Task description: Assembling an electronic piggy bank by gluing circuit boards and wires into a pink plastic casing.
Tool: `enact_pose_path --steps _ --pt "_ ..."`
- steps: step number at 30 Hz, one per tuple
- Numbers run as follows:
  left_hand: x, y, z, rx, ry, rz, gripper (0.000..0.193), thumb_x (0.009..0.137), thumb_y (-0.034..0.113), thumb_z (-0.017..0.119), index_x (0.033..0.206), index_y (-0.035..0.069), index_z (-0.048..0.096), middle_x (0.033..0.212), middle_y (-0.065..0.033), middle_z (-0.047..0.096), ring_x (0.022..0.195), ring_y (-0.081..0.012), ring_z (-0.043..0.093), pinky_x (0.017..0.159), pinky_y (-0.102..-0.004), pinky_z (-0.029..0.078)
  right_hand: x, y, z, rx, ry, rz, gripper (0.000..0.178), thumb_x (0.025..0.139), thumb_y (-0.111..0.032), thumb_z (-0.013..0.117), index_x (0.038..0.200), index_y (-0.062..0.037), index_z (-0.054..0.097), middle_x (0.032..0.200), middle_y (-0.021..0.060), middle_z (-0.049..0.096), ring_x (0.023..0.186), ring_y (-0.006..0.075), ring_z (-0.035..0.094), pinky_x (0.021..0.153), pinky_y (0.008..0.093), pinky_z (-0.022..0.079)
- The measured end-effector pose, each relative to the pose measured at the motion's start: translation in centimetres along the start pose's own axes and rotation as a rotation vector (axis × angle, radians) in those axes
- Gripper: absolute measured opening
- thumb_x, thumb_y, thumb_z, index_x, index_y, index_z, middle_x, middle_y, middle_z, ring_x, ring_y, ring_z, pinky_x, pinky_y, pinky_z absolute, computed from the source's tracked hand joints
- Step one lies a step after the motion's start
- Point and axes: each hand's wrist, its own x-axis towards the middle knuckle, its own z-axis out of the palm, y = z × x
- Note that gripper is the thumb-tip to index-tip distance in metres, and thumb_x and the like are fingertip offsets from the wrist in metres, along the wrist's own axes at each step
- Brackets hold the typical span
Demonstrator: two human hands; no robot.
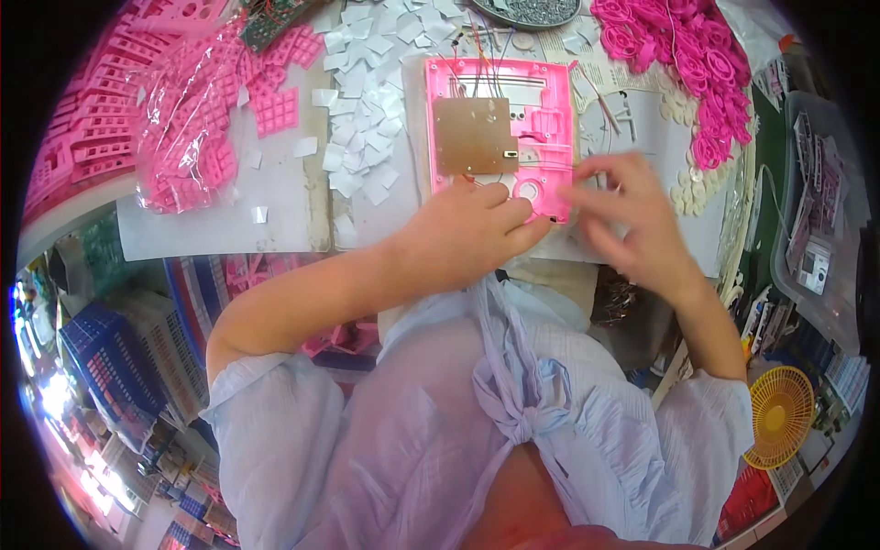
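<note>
A person's left hand [463, 229] bends its fingers against the lower edge of a pink casing [547, 122], upper center; the right hand [632, 215], blurred, parts thumb and fingers at the right edge. Whether either grips is unclear. The white worktop's [183, 229] front edge runs just below.
</note>
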Motion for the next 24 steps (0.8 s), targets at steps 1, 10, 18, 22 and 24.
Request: enact_pose_path --steps 1,10,18,22,24 --pt "0.0 0.2 -0.1 0.02 -0.015 -0.009 0.044 0.079 0.015 0.062 0.123 0.014 0.062 0.1 -0.0009 0.06 0.081 -0.0191 0.059 0.066 -0.0335 0.052 1.9 0.0 -0.5 0.057 0.05 0.044 0.026 0.076 -0.007 0.073 0.102 -0.0087 0.076 0.097 0.0107 0.069 0.086 0.0296 0.062 0.074 0.0389 0.053" --pt "1.5 -3.3 -3.2 -0.362 0.254 -0.268 0.019 0.087 0.008 0.06 0.103 0.007 0.069 0.092 -0.0105 0.066 0.084 -0.0264 0.066 0.073 -0.0383 0.053 13.4 0.8 3.9 -0.477 -0.003 0.212 0.025 0.08 -0.027 0.07 0.081 -0.0028 0.073 0.078 0.016 0.071 0.076 0.0357 0.07 0.067 0.0469 0.057" --pt "2.1 -12.2 -3.8 -0.076 0.394 -0.774 0.026 0.088 0.024 0.071 0.101 0.002 0.072 0.091 -0.0107 0.071 0.08 -0.0231 0.065 0.07 -0.0341 0.05 12.1 0.4 5.7 -0.302 0.167 0.318 0.023 0.082 -0.024 0.067 0.077 -0.0016 0.069 0.077 0.0194 0.07 0.072 0.0374 0.069 0.065 0.0481 0.056" --pt "2.1 -12.3 -3.4 -0.371 0.408 -0.776 0.028 0.086 0.028 0.074 0.097 0.002 0.075 0.096 -0.0089 0.072 0.083 -0.0201 0.065 0.071 -0.0326 0.049 12.4 1.3 6.1 -0.376 0.177 0.277 0.022 0.084 -0.023 0.066 0.078 -0.0013 0.069 0.077 0.0187 0.07 0.072 0.0372 0.069 0.063 0.0472 0.055" --pt "2.0 -11.8 -2.9 -0.327 0.472 -0.775 0.028 0.085 0.029 0.075 0.096 0.003 0.075 0.097 -0.0083 0.073 0.085 -0.0197 0.065 0.073 -0.0328 0.049 12.3 1.0 6.2 -0.356 0.171 0.289 0.022 0.084 -0.022 0.066 0.079 -0.0013 0.069 0.076 0.0182 0.069 0.072 0.0368 0.069 0.062 0.0472 0.055"
